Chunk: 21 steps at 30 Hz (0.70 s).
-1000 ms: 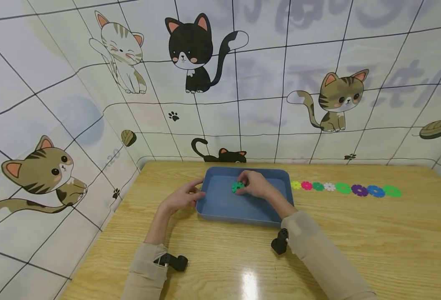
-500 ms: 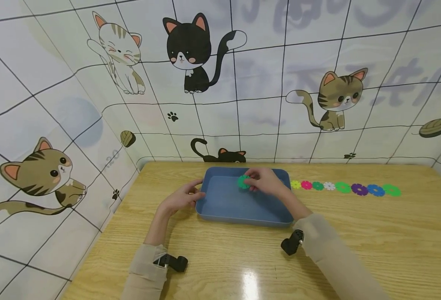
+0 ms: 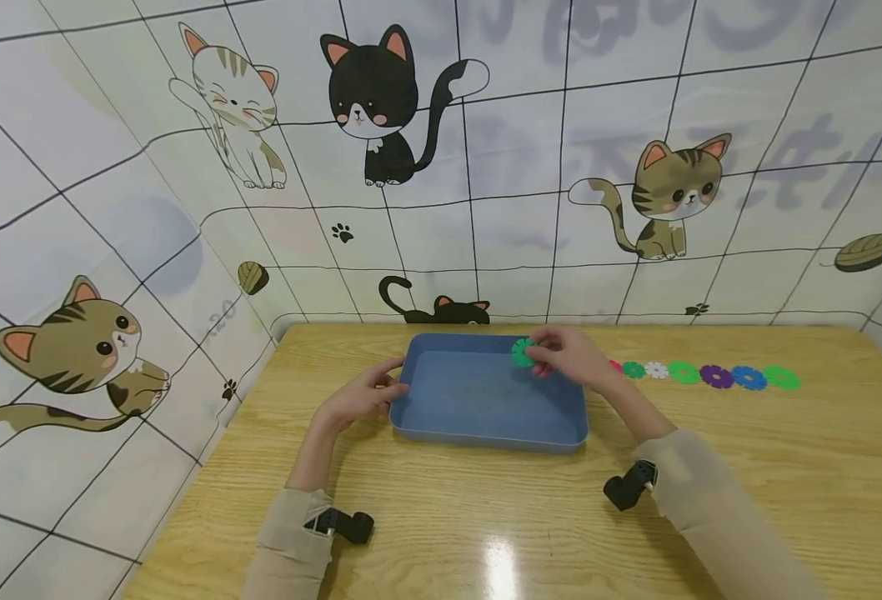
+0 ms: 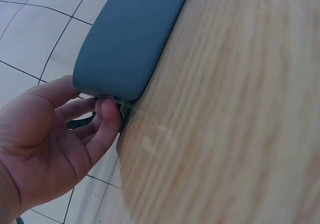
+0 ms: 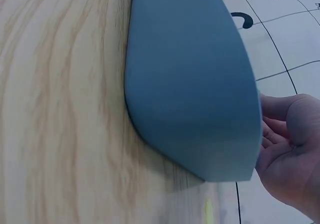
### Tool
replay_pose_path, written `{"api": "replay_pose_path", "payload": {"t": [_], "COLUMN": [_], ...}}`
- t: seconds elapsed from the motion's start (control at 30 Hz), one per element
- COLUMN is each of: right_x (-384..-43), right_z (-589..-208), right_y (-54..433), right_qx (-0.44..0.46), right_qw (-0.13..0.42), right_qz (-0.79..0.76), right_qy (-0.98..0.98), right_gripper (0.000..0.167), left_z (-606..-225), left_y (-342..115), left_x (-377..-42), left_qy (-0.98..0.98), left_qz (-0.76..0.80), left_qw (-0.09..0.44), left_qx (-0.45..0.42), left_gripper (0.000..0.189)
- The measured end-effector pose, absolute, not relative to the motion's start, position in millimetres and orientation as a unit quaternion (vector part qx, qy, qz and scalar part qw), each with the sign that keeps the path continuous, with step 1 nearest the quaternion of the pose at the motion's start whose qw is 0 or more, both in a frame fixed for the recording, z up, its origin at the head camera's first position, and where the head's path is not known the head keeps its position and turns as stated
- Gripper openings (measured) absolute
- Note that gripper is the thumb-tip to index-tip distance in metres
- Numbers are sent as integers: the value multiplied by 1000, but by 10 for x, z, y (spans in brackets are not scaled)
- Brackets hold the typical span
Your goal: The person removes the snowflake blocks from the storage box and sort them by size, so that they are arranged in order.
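A blue rectangular tray (image 3: 486,442) lies on the wooden table. My left hand (image 3: 358,395) holds its left end, thumb at the rim; in the left wrist view that hand (image 4: 60,139) has its fingers at the tray's end wall (image 4: 115,69). My right hand (image 3: 572,357) pinches a green notched plastic disc (image 3: 522,352) above the tray's back right part. In the right wrist view the tray's wall (image 5: 195,94) hides the disc and the fingertips of the right hand (image 5: 295,149).
Right of the tray runs a row of flat notched discs, among them white (image 3: 656,370), purple (image 3: 716,377), blue (image 3: 749,378) and light green (image 3: 782,378). My right hand covers the row's left end. A cat-patterned wall (image 3: 516,250) stands behind the table (image 3: 441,517).
My right hand has lifted the green disc from the tray's middle and carried it to the right, towards the row. My left hand stays at the tray's left end.
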State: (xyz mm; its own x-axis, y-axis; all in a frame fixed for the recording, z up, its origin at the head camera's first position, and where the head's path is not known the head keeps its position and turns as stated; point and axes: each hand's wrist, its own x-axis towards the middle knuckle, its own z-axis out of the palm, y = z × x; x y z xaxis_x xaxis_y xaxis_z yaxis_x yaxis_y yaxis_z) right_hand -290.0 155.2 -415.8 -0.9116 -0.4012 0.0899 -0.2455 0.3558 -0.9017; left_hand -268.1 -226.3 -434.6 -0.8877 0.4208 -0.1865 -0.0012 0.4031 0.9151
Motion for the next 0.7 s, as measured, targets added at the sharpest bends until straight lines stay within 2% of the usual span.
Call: {"api": "replay_pose_path", "payload": {"t": [0.3, 0.7], "right_x": [-2864, -2755], "right_z": [-4098, -4076], "right_y": [1911, 2517], "right_qx": [-186, -152], "right_qw": [65, 35], "right_qz": [-542, -514], "right_qy": [817, 844], "right_gripper": [24, 32], "left_z": [-4341, -4330], "left_y": [-2261, -2275], "left_x": [-2670, -2679], "left_qy": [810, 812], "left_qz": [537, 532], "left_qw": [201, 202], "left_qx": [123, 130], "left_gripper": [68, 69]}}
